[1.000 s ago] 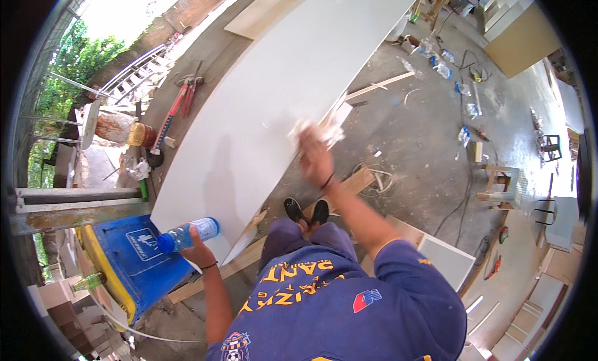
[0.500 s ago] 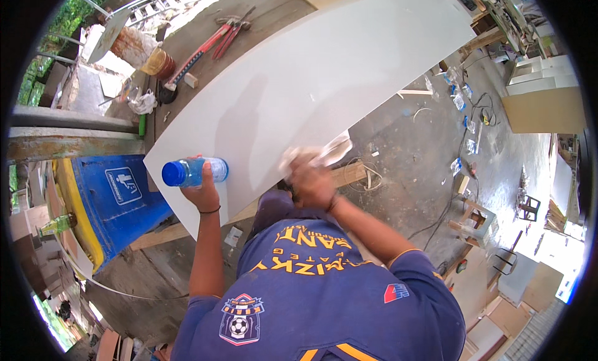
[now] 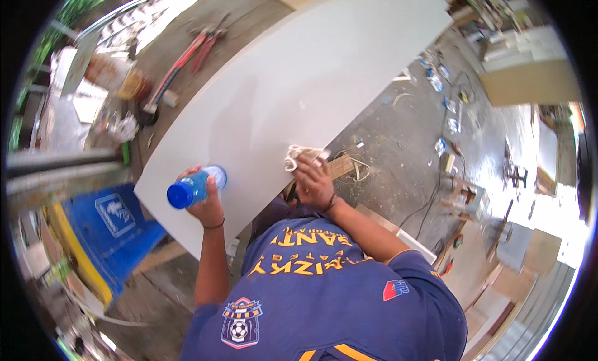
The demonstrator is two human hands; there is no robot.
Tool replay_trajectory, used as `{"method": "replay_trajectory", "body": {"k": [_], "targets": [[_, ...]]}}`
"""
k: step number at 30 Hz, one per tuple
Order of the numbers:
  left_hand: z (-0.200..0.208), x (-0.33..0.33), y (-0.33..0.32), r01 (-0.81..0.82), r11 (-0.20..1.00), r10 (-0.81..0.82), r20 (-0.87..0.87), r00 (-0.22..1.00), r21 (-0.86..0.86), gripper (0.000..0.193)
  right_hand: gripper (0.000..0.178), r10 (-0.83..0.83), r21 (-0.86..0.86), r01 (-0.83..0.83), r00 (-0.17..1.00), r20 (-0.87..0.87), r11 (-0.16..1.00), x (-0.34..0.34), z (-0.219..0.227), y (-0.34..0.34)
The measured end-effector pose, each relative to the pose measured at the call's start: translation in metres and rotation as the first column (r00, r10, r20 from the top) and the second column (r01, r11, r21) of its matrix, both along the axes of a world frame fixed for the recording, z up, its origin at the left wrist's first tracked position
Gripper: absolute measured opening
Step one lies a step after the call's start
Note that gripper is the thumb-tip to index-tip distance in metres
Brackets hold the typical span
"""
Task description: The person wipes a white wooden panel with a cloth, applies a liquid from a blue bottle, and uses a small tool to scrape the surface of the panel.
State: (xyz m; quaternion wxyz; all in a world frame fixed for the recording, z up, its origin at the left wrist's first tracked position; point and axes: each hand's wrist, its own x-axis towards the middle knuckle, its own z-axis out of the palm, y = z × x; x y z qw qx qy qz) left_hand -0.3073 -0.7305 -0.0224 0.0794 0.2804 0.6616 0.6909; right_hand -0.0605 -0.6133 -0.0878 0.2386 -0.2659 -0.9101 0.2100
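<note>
My left hand point(image 3: 208, 206) is wrapped round a clear plastic bottle point(image 3: 198, 182) with a blue cap, held tilted above the near left end of a long white panel point(image 3: 261, 93). The cap points toward the left and the bottle's base toward the panel. At the panel's near edge, my right hand point(image 3: 313, 185) grips a crumpled whitish cloth point(image 3: 303, 154). The cloth shows beyond the fingertips; whether it presses on the panel, I cannot tell.
Red-handled pliers point(image 3: 204, 53) and a hammer point(image 3: 165, 84) lie on the bench point(image 3: 246, 9) beyond the panel. A blue and yellow bin point(image 3: 93, 261) stands at the left. Cables point(image 3: 430, 199) and plastic scraps point(image 3: 439, 81) litter the floor at the right.
The bottle in my left hand has tipped, its cap swinging a little nearer to me. My right hand's cloth has come off the blur and sits slightly to the left. The whole view has shifted and turned.
</note>
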Motion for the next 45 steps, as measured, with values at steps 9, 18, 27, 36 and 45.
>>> {"method": "replay_trajectory", "body": {"k": [9,18,27,36,45], "targets": [[0.005,0.008,0.059,0.121,0.992,-0.121,0.03,0.992,0.019,0.046,0.046,-0.308,0.177,0.288,0.947,0.096,0.941,0.054,0.002,0.131],[0.01,0.049,0.123,0.074,0.995,-0.075,-0.012,0.997,-0.061,0.042,0.052,-0.434,0.214,0.434,0.9,-0.05,0.875,0.113,-0.019,0.305],[0.018,0.119,0.216,-0.008,0.997,0.012,0.051,0.999,-0.076,0.041,0.065,-0.03,-0.016,0.029,0.998,-0.053,0.999,0.074,-0.021,0.176],[-0.002,0.141,0.273,-0.024,0.998,0.025,0.021,0.999,-0.056,0.038,0.055,-0.421,0.131,0.418,0.907,-0.005,0.899,0.159,-0.015,0.391],[-0.038,0.151,0.276,-0.112,0.975,0.107,-0.033,0.994,-0.191,0.035,0.064,-0.073,0.014,0.072,0.99,0.118,0.997,0.134,0.0,0.282]]}}
